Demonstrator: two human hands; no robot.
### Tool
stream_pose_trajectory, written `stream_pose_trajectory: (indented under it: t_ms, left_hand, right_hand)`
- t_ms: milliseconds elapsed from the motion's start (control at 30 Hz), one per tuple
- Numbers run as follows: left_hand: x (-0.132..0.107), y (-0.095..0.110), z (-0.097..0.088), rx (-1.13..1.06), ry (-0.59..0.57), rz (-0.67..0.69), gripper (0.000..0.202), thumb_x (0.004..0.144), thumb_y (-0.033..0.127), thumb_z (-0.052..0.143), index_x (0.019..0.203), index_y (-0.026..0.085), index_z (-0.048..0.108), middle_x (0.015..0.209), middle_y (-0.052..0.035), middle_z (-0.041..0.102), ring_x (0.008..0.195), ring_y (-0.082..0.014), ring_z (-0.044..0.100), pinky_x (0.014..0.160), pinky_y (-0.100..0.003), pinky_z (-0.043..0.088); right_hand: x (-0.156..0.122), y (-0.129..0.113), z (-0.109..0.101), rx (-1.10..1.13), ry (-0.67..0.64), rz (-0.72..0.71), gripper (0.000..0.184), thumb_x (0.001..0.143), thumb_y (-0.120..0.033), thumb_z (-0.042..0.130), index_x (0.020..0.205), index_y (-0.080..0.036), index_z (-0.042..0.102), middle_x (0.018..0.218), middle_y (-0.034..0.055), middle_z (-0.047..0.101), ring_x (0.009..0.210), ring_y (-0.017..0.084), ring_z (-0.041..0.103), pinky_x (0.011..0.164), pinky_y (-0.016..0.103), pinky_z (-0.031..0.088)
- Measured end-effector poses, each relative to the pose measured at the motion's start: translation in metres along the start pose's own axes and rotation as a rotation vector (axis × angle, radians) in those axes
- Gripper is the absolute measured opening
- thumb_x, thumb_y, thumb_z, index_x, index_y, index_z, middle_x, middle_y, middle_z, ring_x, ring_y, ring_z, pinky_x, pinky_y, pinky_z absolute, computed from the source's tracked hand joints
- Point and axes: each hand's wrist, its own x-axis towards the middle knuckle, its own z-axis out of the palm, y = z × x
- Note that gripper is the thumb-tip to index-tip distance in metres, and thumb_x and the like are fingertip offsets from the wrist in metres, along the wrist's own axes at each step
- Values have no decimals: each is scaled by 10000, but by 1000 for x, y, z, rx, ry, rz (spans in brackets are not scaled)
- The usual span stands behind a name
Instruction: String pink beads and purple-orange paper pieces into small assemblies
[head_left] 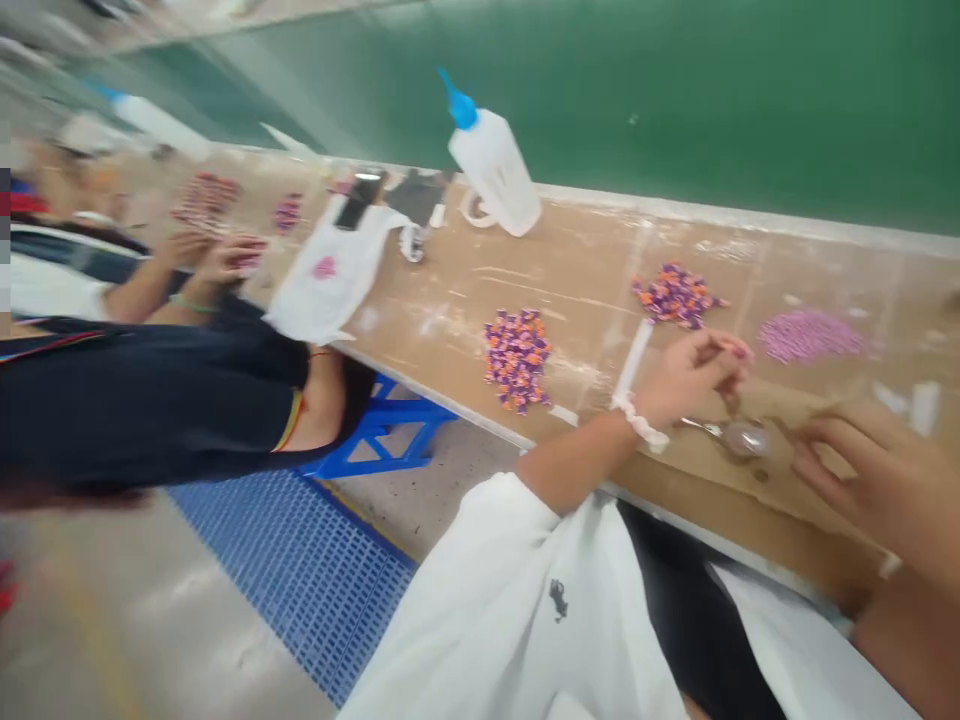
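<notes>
My left hand (709, 375), with a white band at its wrist, is closed in a pinch on a small pink-orange piece. My right hand (877, 465) is blurred, thumb and forefinger curled together; what lies between their tips, if anything, does not show clearly. Between both hands lies a small round shiny thing with a metal handle (744, 438), like a spoon, on brown cardboard (697, 475). Just beyond my left hand is a pile of purple and orange pieces (679, 295). Pink pieces (810, 335) are heaped to its right, and another purple-orange pile (516, 360) lies left.
A white squeeze bottle with a blue nozzle (495, 165) stands at the back by the green wall (712, 100). Further left are a phone (360, 198) and a white sheet (330, 275). A co-worker's hands (225, 260) are busy at the far left.
</notes>
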Motion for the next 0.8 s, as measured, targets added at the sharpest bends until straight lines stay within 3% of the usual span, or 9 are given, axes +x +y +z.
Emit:
stream_pose_trajectory:
  t_ms: [133, 400, 800]
  left_hand:
    - [1, 1, 0, 46, 22, -3, 196, 879, 298, 630, 824, 166, 496, 637, 70, 545, 519, -30, 521, 517, -154, 413]
    - [3, 4, 0, 90, 53, -19, 172, 952, 233, 506, 800, 162, 467, 622, 77, 505, 509, -21, 489, 493, -143, 395]
    - [2, 2, 2, 130, 6, -18, 246, 944, 284, 519, 739, 160, 465, 585, 74, 466, 490, -19, 444, 490, -142, 374]
  right_hand:
    - [7, -8, -11, -74, -55, -20, 146, 866, -129, 612, 850, -217, 497, 830, 61, 586, 760, 205, 563, 655, 336, 454]
    - [14, -18, -11, -15, -173, 42, 125, 909, -130, 498, 804, -199, 492, 777, 39, 524, 702, 173, 470, 637, 293, 408]
    - [16, -22, -6, -25, -195, -21, 123, 904, -128, 507, 801, -194, 500, 771, 44, 539, 687, 174, 465, 621, 296, 404]
